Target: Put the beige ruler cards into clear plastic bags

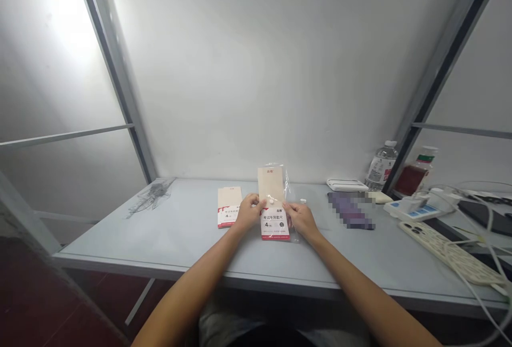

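Observation:
A cream card packet with a white and red lower band (275,223) is held upright above the table, with a clear plastic sleeve (286,176) around it. My left hand (250,211) pinches its left edge, thumb on the front. On the right edge, my right hand (301,218) grips the packet and the sleeve, its thumb also in front. A white round button shows at the packet's middle. Similar cream and red packets (229,198) lie in a small stack on the table, just left of my left hand.
The grey table (160,245) meets a pale wall. Scribbled marks are at its left. On the right are a purple item (352,211), a white box (347,185), bottles (382,166), a power strip (414,209), a patterned phone case (448,251) and cables.

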`<state>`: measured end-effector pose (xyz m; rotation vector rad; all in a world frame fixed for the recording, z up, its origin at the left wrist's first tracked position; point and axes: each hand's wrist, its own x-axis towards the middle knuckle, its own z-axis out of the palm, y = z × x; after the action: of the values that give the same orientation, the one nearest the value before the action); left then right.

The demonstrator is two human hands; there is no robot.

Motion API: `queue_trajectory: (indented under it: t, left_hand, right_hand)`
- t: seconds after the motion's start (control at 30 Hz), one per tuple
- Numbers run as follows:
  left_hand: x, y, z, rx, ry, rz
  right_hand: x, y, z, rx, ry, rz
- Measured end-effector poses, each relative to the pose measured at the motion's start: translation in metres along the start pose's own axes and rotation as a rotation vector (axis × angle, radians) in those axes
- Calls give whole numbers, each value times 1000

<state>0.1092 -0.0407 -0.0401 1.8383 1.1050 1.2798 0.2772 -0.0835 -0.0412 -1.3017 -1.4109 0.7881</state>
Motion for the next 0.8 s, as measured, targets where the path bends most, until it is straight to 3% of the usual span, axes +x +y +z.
queue_trajectory:
  t: [0.2, 0.43, 0.5, 0.63, 0.8]
  left_hand:
    - [4, -2, -2, -42, 7, -33]
    - [15, -12, -34, 126, 225, -197]
    - [18, -15, -43, 186, 223, -249]
    - [20, -18, -58, 310, 192, -342]
    - [18, -17, -70, 484, 210, -448]
  right_hand:
    - [1, 1, 0, 13, 33, 42]
    - [12, 12, -33, -38, 313, 109]
    - [15, 16, -45, -135, 334, 105]
    - [21, 25, -59, -581, 361, 95]
    - [27, 34, -64, -718, 369, 209]
